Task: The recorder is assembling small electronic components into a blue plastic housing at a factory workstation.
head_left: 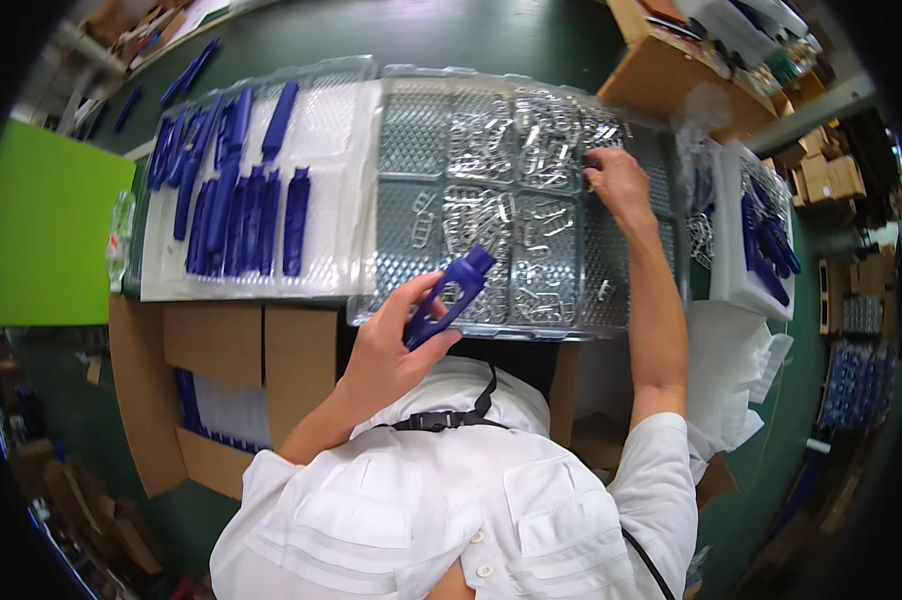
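Note:
My left hand [399, 322] is closed around a dark blue plastic handle-like part [463, 282]. The part has a long oval opening and a narrower collar at its upper end, and it is held tilted in front of the clear compartment tray [411, 262]. My right hand [617, 180] reaches to the far right of that tray, its fingers pinched together beside a pile of small shiny metal parts [603, 128]. Whatever sits between those fingertips is too small to make out. Other compartments hold shiny metal link-like pieces [547, 130], piled at the back and looser near the front.
Several blue parts [296, 222] lie in rows on a white tray [333, 180] to the left. A clear bottle [121, 235] stands by a green panel [51, 230]. At right, a white foam box [746, 285] holds more blue parts. An open cardboard box [221, 345] sits below the left tray.

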The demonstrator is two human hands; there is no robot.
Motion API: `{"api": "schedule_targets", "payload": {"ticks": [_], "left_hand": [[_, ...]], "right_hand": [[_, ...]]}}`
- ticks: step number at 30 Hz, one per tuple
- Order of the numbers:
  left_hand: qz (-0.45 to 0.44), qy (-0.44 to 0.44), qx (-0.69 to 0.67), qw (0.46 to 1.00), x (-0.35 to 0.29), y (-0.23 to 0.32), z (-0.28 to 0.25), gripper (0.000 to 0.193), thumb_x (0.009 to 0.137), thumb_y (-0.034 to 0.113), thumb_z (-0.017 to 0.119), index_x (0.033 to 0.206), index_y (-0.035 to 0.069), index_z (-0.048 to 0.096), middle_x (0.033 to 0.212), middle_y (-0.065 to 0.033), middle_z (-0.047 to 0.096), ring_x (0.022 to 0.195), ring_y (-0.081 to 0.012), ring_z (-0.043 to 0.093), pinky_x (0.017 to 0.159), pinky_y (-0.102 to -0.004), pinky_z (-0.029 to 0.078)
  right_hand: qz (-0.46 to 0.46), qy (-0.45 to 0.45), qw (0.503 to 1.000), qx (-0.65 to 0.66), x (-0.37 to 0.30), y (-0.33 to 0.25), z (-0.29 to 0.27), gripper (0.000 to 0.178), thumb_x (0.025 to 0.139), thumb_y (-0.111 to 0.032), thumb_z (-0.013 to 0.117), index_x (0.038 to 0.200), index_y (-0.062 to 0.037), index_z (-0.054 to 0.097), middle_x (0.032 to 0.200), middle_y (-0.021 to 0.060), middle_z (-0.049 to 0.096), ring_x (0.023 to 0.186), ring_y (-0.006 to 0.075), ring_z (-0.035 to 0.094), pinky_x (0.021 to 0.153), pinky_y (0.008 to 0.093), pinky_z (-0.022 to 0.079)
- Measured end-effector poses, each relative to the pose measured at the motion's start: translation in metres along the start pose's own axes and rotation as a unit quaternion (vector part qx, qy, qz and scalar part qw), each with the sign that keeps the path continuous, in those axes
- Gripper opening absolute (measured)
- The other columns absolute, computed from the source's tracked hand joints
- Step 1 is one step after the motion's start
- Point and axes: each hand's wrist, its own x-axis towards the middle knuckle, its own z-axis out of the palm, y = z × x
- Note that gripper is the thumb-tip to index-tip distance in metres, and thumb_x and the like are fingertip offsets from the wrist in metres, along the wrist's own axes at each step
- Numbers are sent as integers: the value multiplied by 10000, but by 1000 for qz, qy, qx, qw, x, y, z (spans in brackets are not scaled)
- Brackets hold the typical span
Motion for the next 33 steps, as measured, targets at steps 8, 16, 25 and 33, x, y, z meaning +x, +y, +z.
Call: {"api": "schedule_targets", "payload": {"ticks": [8, 16, 25, 33], "left_hand": [[43, 5, -7, 999, -7, -25, -10, 612, 951, 125, 752, 1507, 29, 516, 1159, -114, 721, 819, -131, 654, 730, -283, 548], [-174, -127, -527, 822, -3, -36, -8, 591, 1129, 374, 433, 1571, -17, 401, 1283, -150, 644, 913, -134, 661, 736, -268, 587], [-199, -176, -459, 848, 9, -17, 12, 627, 1048, 339, 451, 1574, 0, 414, 1202, -168, 697, 895, -125, 657, 700, -237, 558], [-153, -180, -452, 860, -3, -15, 18, 555, 996, 213, 470, 1507, -3, 490, 1160, -115, 707, 857, -105, 629, 687, -244, 522]], "right_hand": [[5, -56, 998, 24, 10, 6, -13, 267, 868, -177, 702, 1105, -77, 769, 1077, 133, 762, 1037, 316, 726, 919, 423, 560], [81, 26, 929, 360, -69, -57, -87, 139, 940, -22, 725, 1078, -5, 718, 936, 16, 712, 881, 90, 647, 813, 242, 518], [-173, -11, 916, 362, -165, -184, -109, 156, 829, 76, 759, 953, -13, 728, 1007, 122, 701, 887, 235, 689, 774, 313, 550], [-223, 60, 953, 196, -171, -199, -105, 192, 785, 64, 787, 950, -22, 739, 1331, 182, 632, 1221, 346, 625, 1006, 414, 507]]}}
